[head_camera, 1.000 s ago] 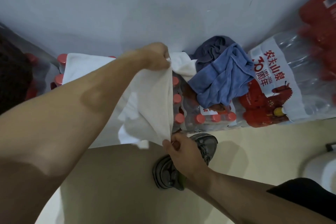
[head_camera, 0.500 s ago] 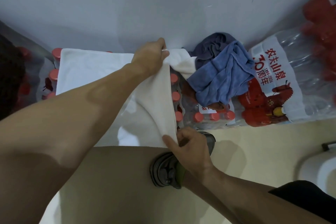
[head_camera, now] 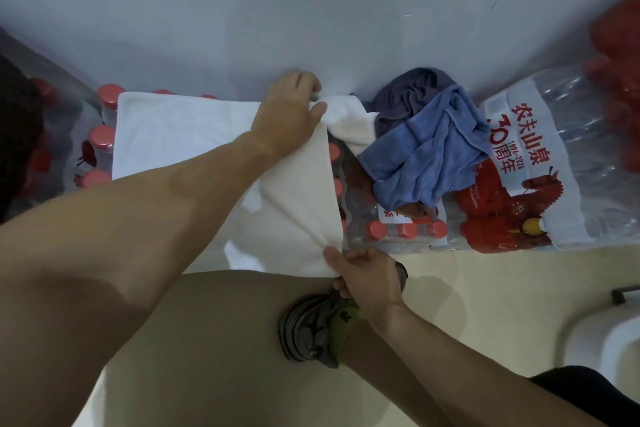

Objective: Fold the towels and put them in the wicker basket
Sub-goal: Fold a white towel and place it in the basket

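Pinching white towel (head_camera: 194, 135) corners, arms outstretched

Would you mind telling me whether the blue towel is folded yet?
Not folded: the blue towel lies crumpled in a heap on the bottled water pack.

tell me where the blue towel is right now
In the head view the blue towel lies crumpled right of centre on the shrink-wrapped bottle packs, against the wall, just right of the white towel both hands are holding.

Dim, bluish, soft; bowed edges
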`<action>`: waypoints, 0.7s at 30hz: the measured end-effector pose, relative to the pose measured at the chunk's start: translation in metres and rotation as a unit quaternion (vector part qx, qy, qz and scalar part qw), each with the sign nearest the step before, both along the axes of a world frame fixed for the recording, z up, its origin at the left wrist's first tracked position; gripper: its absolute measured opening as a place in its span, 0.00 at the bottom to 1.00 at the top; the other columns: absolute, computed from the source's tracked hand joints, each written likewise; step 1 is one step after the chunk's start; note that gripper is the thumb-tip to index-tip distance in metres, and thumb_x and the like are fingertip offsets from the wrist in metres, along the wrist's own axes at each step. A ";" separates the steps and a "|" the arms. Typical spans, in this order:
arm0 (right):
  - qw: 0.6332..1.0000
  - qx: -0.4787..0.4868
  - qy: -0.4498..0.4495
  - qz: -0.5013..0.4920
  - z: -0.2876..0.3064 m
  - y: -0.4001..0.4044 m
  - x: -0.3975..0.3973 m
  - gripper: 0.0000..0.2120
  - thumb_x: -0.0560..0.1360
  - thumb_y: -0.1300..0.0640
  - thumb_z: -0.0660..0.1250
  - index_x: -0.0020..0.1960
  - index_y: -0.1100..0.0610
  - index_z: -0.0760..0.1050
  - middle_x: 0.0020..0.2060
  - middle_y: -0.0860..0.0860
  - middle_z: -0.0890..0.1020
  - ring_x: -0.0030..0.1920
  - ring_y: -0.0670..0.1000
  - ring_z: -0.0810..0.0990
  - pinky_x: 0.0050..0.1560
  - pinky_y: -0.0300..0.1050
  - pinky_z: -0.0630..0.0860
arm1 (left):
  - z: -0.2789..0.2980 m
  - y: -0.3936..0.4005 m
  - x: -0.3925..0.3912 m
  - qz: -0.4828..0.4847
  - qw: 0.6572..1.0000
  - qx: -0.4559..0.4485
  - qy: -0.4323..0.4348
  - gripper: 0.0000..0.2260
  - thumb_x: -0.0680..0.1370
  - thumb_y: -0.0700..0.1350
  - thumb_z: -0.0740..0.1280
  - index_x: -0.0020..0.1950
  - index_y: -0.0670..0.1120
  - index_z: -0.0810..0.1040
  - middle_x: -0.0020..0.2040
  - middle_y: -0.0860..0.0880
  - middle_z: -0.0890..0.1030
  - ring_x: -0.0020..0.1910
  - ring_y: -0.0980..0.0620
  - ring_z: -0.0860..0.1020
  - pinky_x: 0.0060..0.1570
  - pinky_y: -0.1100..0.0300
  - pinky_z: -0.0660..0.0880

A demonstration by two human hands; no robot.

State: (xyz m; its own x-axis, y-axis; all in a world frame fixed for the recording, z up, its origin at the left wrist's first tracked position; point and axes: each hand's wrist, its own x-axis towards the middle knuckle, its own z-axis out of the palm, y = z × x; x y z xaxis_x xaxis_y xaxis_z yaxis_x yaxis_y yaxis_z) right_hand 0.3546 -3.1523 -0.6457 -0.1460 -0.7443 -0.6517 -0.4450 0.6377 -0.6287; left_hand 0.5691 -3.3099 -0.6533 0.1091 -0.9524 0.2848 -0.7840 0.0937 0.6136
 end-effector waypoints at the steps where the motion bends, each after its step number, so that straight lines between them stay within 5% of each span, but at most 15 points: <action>1: 0.999 0.031 0.011 0.034 0.004 -0.003 0.000 0.17 0.69 0.47 0.77 0.41 0.59 0.78 0.25 0.51 0.80 0.24 0.47 0.77 0.26 0.39 0.75 | 0.003 0.002 0.003 0.008 1.000 -0.020 -0.016 0.13 0.79 0.45 0.63 0.60 0.39 0.75 0.57 0.41 0.77 0.56 0.42 0.74 0.59 0.53 0.67; 3: 0.969 0.128 0.082 0.192 0.020 -0.014 0.001 0.15 0.68 0.45 0.77 0.38 0.55 0.78 0.24 0.48 0.79 0.22 0.45 0.76 0.24 0.36 0.73 | 0.011 0.007 0.014 0.049 0.997 -0.039 -0.037 0.14 0.79 0.44 0.61 0.62 0.40 0.75 0.59 0.42 0.76 0.58 0.42 0.73 0.60 0.52 0.65; 5: 0.860 0.216 0.220 0.406 0.044 -0.033 0.009 0.14 0.68 0.46 0.78 0.37 0.54 0.77 0.29 0.49 0.82 0.27 0.47 0.81 0.28 0.39 0.79 | 0.021 0.016 0.026 0.089 0.995 -0.042 -0.030 0.13 0.78 0.43 0.61 0.61 0.41 0.75 0.59 0.43 0.77 0.59 0.42 0.72 0.60 0.51 0.64; 7: 0.777 0.244 0.291 0.503 0.065 -0.058 0.026 0.14 0.69 0.50 0.78 0.40 0.58 0.78 0.34 0.53 0.84 0.32 0.52 0.83 0.37 0.45 0.83 | 0.029 0.032 0.040 0.126 0.991 -0.040 -0.008 0.13 0.77 0.41 0.61 0.60 0.41 0.76 0.59 0.43 0.76 0.59 0.42 0.72 0.59 0.52 0.63; 8: 0.779 0.239 0.284 0.506 0.075 -0.071 0.035 0.13 0.71 0.51 0.77 0.40 0.60 0.78 0.33 0.54 0.85 0.31 0.52 0.83 0.35 0.44 0.83 | 0.033 0.043 0.046 0.150 0.988 -0.032 0.004 0.14 0.76 0.41 0.61 0.61 0.41 0.76 0.59 0.42 0.76 0.59 0.41 0.72 0.58 0.52 0.63; 10: 0.842 0.178 0.213 0.463 0.090 -0.096 0.056 0.14 0.74 0.51 0.73 0.39 0.61 0.79 0.30 0.52 0.84 0.27 0.50 0.82 0.27 0.40 0.78 | 0.036 0.071 0.053 0.199 0.979 -0.010 0.032 0.15 0.75 0.40 0.61 0.62 0.40 0.75 0.60 0.40 0.74 0.60 0.40 0.71 0.58 0.51 0.64; 13: 0.937 -0.110 0.121 0.309 0.084 -0.118 0.087 0.10 0.77 0.53 0.69 0.43 0.60 0.78 0.39 0.54 0.86 0.39 0.55 0.85 0.38 0.48 0.82 | 0.033 0.115 0.048 0.205 0.976 0.034 0.057 0.20 0.75 0.43 0.62 0.66 0.39 0.71 0.64 0.38 0.71 0.64 0.38 0.69 0.61 0.47 0.63; 15: 0.901 -0.298 0.120 0.291 0.065 -0.116 0.104 0.06 0.77 0.56 0.67 0.51 0.57 0.79 0.51 0.54 0.83 0.54 0.56 0.81 0.55 0.50 0.77 | 0.024 0.135 0.048 0.183 0.980 0.074 0.007 0.26 0.76 0.48 0.59 0.72 0.37 0.66 0.70 0.37 0.67 0.71 0.38 0.63 0.69 0.45 0.58; 18: 0.818 -0.294 0.180 0.460 0.023 -0.099 0.113 0.25 0.81 0.48 0.61 0.75 0.55 0.64 0.76 0.54 0.63 0.76 0.54 0.58 0.77 0.46 0.51 | 0.003 0.151 0.069 0.159 0.969 0.163 -0.092 0.29 0.81 0.51 0.54 0.78 0.37 0.55 0.78 0.37 0.55 0.78 0.39 0.51 0.76 0.44 0.47; 21: 0.774 -0.307 0.272 0.482 -0.006 -0.091 0.104 0.34 0.81 0.37 0.48 0.81 0.53 0.45 0.80 0.49 0.43 0.79 0.49 0.40 0.66 0.34 0.21 | -0.012 0.159 0.097 0.119 0.963 0.190 -0.147 0.30 0.82 0.55 0.51 0.80 0.42 0.49 0.80 0.40 0.46 0.79 0.45 0.42 0.77 0.50 0.39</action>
State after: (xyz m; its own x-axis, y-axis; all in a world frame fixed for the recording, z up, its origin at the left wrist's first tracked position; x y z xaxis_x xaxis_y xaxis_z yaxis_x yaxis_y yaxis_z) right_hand 0.4583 -3.2438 -0.6515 0.5417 -0.8236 -0.1683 -0.8336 -0.5006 -0.2334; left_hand 0.6662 -3.1514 -0.6655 0.3049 -0.9520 -0.0282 -0.9010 -0.2979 0.3155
